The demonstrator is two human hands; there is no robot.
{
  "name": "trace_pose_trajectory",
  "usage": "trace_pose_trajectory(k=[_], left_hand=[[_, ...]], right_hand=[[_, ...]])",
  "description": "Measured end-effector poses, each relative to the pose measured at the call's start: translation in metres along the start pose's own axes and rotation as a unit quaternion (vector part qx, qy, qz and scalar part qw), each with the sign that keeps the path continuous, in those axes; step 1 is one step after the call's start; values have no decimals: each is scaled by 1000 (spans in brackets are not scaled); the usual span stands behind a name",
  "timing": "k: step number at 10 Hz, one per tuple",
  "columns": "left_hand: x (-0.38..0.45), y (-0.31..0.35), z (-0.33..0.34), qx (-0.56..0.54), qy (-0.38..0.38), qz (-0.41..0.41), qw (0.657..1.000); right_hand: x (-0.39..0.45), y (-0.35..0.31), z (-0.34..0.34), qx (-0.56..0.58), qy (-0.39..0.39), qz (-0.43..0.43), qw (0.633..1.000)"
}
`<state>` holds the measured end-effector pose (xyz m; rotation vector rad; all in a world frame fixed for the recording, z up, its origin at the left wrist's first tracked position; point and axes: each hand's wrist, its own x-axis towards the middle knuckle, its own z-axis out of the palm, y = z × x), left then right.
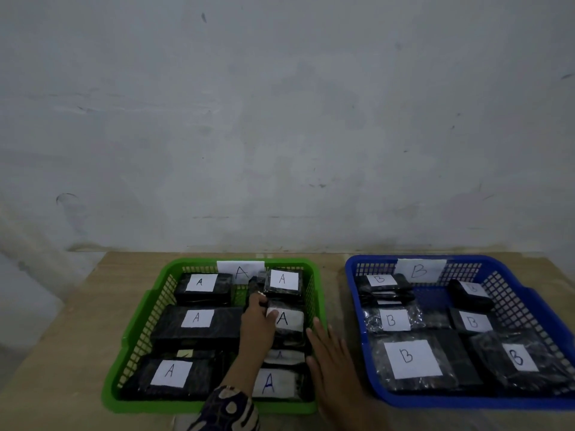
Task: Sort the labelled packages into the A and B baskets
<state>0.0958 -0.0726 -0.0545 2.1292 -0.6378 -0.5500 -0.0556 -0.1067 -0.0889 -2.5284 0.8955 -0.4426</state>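
My left hand (256, 321) reaches into the green basket (137, 362) from the near edge, its fingers curled over a black wrapped package (287, 320) in the right half of that basket; the thumb covers the left edge of its white label, on which a handwritten "A" reads plainly. A patterned sleeve (228, 409) covers that wrist. My right hand (333, 365) lies flat with fingers straight and slightly spread, holding nothing, resting against the green basket's right rim, between the two baskets.

The green basket, left on the tabletop (62, 337), carries a paper tag (241, 269) marked "A" on its far wall. The packages inside it, black with white labels, all show "A" where the writing is legible; one near-right label is partly hidden under another package.

The blue basket (529, 306), right, bears a far-wall tag (420, 270) marked "B". Its packages (410, 359) are labelled "B"; the far-right label is too dim to read.
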Motion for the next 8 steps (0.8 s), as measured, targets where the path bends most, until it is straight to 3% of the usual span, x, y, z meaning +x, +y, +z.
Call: trace_pose_trajectory(k=[2,3,4,8], left_hand=[[3,-5,-1,119,16,45,992],[1,-4,-9,106,19,53,993],[-9,-4,-20,85,46,65,993],[-67,-19,-60,183,109,117,970]], right_hand=[[0,8,9,68,-25,3,997],[-1,4,-6,56,-94,35,993],[-2,-2,-13,59,-96,38,993],[-10,-5,-45,8,-138,7,990]])
